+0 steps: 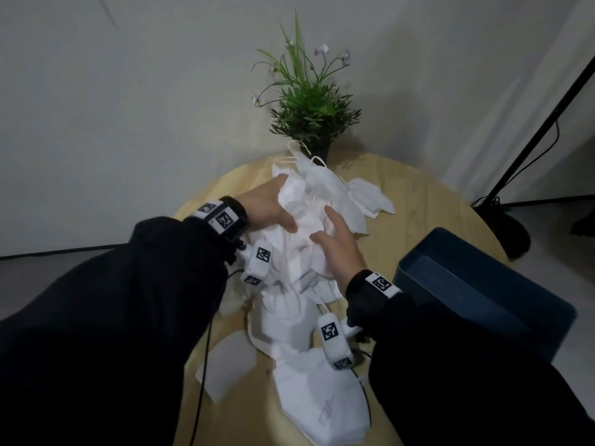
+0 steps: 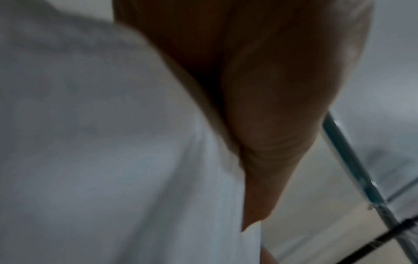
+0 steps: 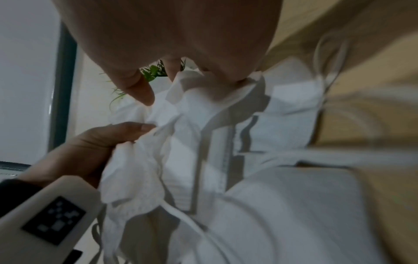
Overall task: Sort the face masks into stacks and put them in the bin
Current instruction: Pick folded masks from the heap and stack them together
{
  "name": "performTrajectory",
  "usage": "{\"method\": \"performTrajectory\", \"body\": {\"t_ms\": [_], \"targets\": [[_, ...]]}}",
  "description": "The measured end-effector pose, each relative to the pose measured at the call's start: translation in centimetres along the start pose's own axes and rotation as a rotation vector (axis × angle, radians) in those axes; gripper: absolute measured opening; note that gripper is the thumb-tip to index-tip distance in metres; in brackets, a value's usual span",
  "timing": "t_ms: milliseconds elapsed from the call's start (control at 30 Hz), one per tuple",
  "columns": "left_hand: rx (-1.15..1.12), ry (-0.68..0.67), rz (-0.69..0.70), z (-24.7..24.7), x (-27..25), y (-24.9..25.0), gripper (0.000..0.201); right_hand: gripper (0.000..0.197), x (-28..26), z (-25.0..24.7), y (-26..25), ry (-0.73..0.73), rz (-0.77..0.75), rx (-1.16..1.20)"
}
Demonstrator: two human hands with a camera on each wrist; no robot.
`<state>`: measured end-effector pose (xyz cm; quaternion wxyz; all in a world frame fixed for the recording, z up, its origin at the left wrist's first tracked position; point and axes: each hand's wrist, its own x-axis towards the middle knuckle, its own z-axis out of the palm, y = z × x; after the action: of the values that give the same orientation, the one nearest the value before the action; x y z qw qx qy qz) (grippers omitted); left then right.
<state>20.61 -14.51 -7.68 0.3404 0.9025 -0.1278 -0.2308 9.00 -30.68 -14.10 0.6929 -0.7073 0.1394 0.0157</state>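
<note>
Left hand (image 1: 267, 207) grips the far-left side of a bunched heap of white face masks (image 1: 309, 220), thumb laid across the front, fingers wrapped behind the fabric. Right hand (image 1: 338, 246) rests on the near-right side of the same heap; index finger and thumb extended and spread, touching the fabric. Whether the remaining fingers curl into the masks cannot be told from the head view. Right wrist view: fingertips (image 3: 144, 96) sit against crumpled white material, the left hand's thumb opposite them.

Heap sits at the middle of a round light-wood table (image 1: 418, 194), apparently lifted at its top. Ear loops stick up at the far edge. One mask spreads flat toward the right of the heap (image 1: 370, 204).

More masks lie nearer the person: a folded white mask with faint printing (image 1: 322, 410) at the near table edge, another flat piece (image 1: 225, 365) to its left.

Dark blue bin (image 1: 483, 300) stands at the right of the table, just beside the right wrist.

Potted green plant (image 1: 309, 104) at the far table edge behind the heap. Black stand (image 1: 528, 149) at right.

Left wrist view: blurred; only hand (image 2: 260, 89) against white fabric (image 2: 90, 142).
</note>
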Motion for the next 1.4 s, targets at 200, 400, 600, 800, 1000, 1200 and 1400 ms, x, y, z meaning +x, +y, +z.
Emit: {"method": "performTrajectory", "body": {"t_ms": [200,400,600,800,1000,1200,1400], "targets": [[0.181,0.224,0.052,-4.6,-4.7,4.8,0.107,0.05,-2.3,-1.8,-0.1,0.086,0.02,0.07],[0.614,0.589,0.348,-3.0,-7.1,6.0,0.085,0.052,-4.2,-3.0,0.1,0.082,0.149,0.047],[0.757,0.553,0.496,7.0,-8.2,-1.7,0.078,0.057,-7.4,-2.7,1.5,0.072,0.243,0.139],[0.47,0.004,0.386,11.8,-10.2,-9.4,0.059,0.063,-8.8,-3.5,2.4,0.132,0.349,0.253],[-0.033,-0.037,0.232,5.8,-13.6,-7.4,0.037,0.048,-7.6,-3.0,2.6,0.102,-0.065,-0.29],[0.15,0.362,0.207,6.2,-11.9,-8.9,0.032,0.067,-3.8,-3.0,5.0,0.053,0.073,-0.737],[0.394,0.21,-0.054,9.1,-7.5,-10.3,0.111,0.073,-3.1,-3.1,6.1,0.028,0.04,-0.841]]}}
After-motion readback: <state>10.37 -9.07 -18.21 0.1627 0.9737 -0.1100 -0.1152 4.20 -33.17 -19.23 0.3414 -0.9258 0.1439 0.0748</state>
